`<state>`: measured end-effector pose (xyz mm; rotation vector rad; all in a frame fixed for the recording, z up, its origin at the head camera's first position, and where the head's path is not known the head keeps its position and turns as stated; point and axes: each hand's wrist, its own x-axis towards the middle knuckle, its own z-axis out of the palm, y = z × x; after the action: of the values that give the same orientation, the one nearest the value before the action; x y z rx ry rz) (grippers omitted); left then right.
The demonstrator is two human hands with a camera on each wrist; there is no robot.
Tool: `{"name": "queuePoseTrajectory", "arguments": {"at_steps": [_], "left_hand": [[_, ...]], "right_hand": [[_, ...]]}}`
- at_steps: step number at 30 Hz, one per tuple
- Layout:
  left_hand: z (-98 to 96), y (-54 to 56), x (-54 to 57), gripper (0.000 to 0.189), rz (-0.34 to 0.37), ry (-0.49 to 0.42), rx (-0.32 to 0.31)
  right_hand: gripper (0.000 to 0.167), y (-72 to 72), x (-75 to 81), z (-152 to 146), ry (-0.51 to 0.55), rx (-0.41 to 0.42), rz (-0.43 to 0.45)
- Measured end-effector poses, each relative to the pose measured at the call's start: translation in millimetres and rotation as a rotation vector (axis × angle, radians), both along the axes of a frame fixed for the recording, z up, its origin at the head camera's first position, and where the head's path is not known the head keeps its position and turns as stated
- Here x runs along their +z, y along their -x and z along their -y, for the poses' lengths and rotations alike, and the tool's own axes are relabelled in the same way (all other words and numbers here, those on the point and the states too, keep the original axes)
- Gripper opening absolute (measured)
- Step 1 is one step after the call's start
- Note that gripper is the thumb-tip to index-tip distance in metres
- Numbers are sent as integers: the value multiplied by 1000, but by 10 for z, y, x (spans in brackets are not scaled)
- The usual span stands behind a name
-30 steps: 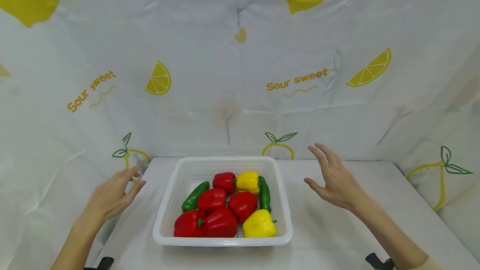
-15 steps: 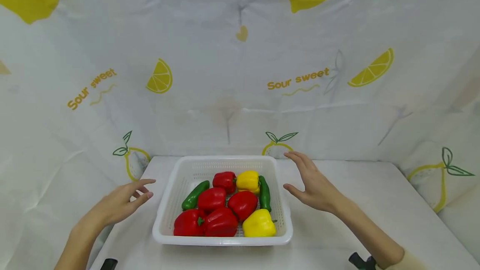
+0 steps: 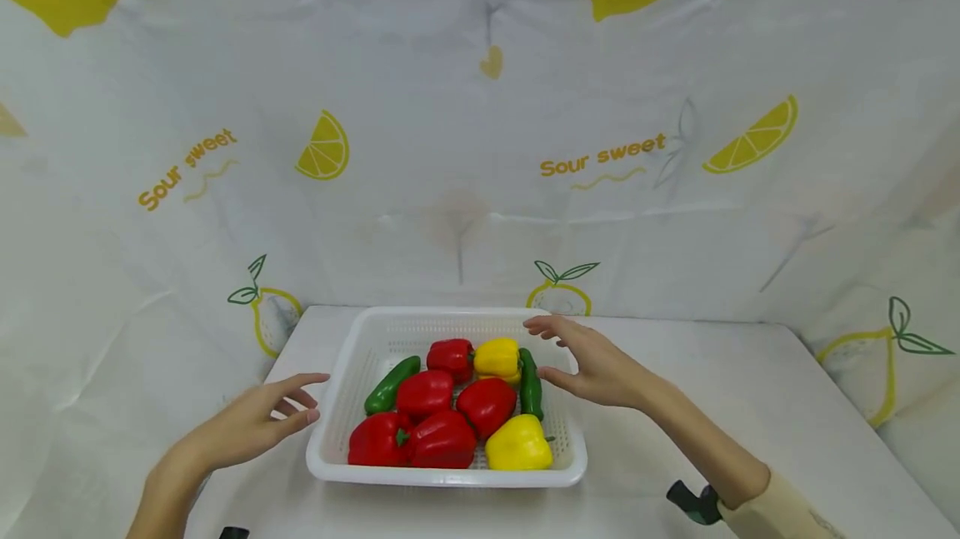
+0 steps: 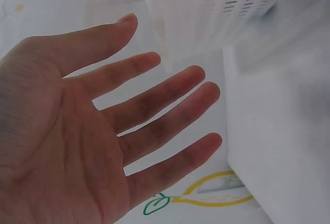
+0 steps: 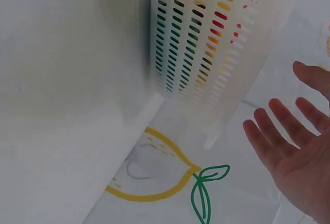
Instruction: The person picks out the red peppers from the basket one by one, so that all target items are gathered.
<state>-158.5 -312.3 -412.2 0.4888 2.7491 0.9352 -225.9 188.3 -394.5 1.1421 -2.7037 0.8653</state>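
Note:
A white plastic basket [image 3: 442, 478] with slotted walls holds several red bell peppers [image 3: 442, 441], a yellow bell pepper [image 3: 519, 444] at the front right, another behind it, and two long green peppers [image 3: 393, 385] along the sides. My left hand [image 3: 251, 422] hovers just beside the basket's left wall, fingers loosely extended. In the left wrist view its palm shows bare, fingers spread. Above the basket's right rim my right hand [image 3: 592, 362] hangs with fingers slightly bent, fingertips near the green pepper [image 3: 530, 385]. Nothing is in either hand.
The basket stands on a white table [image 3: 697, 414]. Behind and around it hangs a white cloth [image 3: 420, 147] printed with lemons and words. Dark straps [image 3: 693, 504] sit at both wrists.
Both hands have moved inward toward the basket. The right hand has come from the table's right side to above the basket's right rim; the left has come close to the left wall.

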Motion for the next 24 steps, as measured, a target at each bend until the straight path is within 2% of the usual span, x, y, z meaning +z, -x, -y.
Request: {"name": "queuePoseTrajectory", "arguments": {"at_steps": [2,5,9,13,18,24], "left_hand": [[-11,-29,-19,53,-20,-30,-22],[-14,-49,-66,55,-25,-63,-20],[-13,-75,-144,58,5,-119,15],[-41,-100,-203,63,30,-170,24],[-107,-107,-235,71,80,-224,59],[-160,-83,-266,80,151,-306,58]], "right_hand": [[56,48,36,44,-15,42,59],[52,118,85,122,-41,99,164],[48,208,180,250,-70,172,275],[49,299,262,373,-71,234,363],[51,402,253,515,-82,273,485],[55,506,180,618,-165,337,628]]}}
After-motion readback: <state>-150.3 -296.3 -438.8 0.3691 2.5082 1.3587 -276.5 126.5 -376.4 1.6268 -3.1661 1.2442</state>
